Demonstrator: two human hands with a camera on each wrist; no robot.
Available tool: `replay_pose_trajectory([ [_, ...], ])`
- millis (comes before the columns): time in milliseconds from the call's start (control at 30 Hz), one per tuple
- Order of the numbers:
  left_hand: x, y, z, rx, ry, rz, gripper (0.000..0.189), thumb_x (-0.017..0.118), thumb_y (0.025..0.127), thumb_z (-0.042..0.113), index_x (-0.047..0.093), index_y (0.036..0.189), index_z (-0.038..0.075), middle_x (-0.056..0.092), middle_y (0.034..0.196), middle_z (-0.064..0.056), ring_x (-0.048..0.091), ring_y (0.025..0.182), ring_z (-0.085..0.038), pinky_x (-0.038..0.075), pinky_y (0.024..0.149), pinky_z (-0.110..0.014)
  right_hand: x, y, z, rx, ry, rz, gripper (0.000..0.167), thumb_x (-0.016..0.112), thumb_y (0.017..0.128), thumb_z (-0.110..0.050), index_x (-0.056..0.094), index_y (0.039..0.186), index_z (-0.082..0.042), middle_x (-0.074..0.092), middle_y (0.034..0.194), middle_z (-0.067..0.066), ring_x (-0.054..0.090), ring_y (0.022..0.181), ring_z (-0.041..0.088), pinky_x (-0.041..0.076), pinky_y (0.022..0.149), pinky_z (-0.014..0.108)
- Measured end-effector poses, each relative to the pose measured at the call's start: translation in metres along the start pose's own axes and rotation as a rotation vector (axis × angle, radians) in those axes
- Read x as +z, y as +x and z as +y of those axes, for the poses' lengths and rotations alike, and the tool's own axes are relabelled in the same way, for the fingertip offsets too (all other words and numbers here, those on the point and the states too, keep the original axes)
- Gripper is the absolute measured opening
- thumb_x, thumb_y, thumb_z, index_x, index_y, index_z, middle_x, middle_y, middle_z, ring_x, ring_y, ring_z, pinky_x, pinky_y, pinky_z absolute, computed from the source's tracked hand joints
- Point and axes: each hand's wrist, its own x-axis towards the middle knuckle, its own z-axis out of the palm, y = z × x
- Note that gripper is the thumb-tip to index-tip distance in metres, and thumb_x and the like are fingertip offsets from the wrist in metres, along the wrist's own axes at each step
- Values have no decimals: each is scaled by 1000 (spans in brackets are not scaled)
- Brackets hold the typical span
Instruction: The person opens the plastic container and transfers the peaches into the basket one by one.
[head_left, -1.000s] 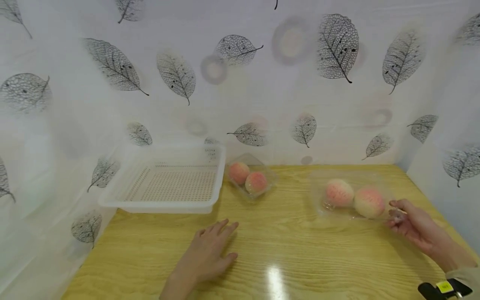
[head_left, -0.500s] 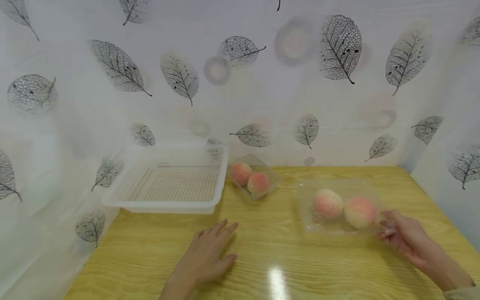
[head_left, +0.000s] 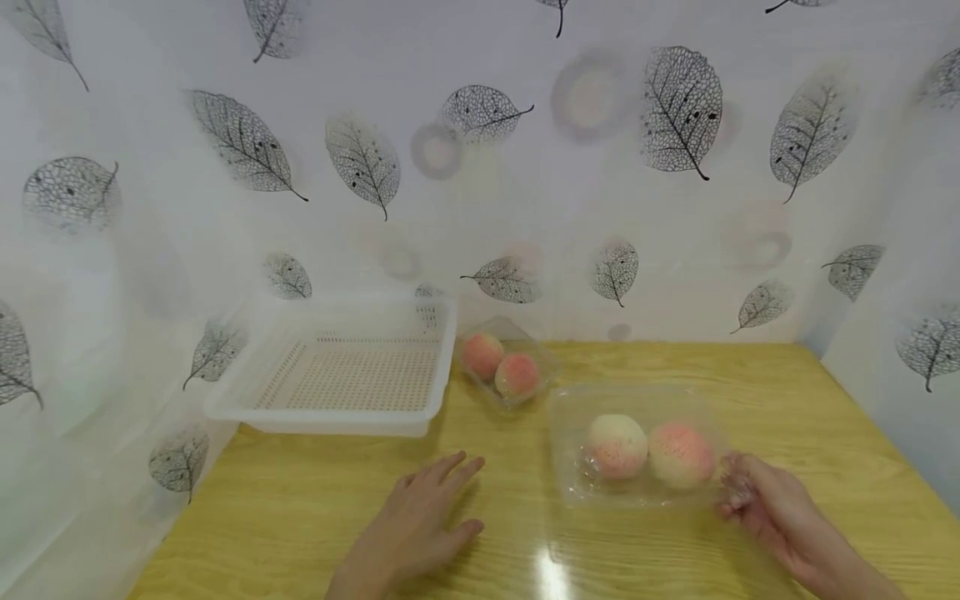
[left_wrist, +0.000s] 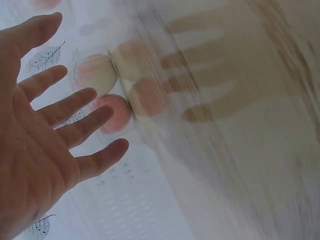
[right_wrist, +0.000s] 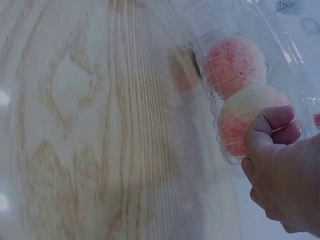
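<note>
Table (head_left: 285, 521): here it is below me, yellow wood grain, a bright glare (head_left: 552, 575) (nearly white) toward my side.
Basket (head_left: 322, 418): white, perforated, sitting at the back left.
Small box (head_left: 547, 365): clear plastic, turned cornerwise just right of the basket, two peaches (head_left: 518, 377) inside.

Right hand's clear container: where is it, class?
In the head view, the clear container is right of centre, its right end held by the right hand, nearer the camera than the other container.

Peach box (head_left: 637, 402) obstructs centre (basket (head_left: 322, 418), back left); tabletop (head_left: 813, 408) passable back right.
</note>
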Motion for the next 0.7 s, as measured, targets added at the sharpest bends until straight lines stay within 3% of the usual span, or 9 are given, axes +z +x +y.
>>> replay_pose_trajectory([
  [167,3,0,4,17,-7,25,67,69,94,43,45,154,25,52,153,-11,55,137,-30,48,105,-60,18,-1,7,46,-70,134,34,32,109,-12,47,80,-18,37,71,-7,35,67,11,47,67,25],
  [367,2,2,5,22,7,34,67,69,95,43,45,154,25,53,153,-10,56,137,-29,49,105,-58,34,7,13,55,-111,227,29,39,107,-13,49,80,-17,45,71,-7,49,68,8,52,68,26],
  [500,4,2,5,21,16,22,66,67,96,44,45,154,24,53,153,-9,56,136,-28,49,105,-57,40,10,18,79,-107,222,24,41,108,-16,56,89,-18,47,71,-8,51,68,7,54,70,26],
  [700,7,4,7,21,17,18,67,63,97,52,46,153,20,53,153,-6,57,135,-26,50,105,-55,50,13,22,120,-102,185,19,41,108,-19,48,91,-17,45,74,-8,47,69,6,55,74,27],
])
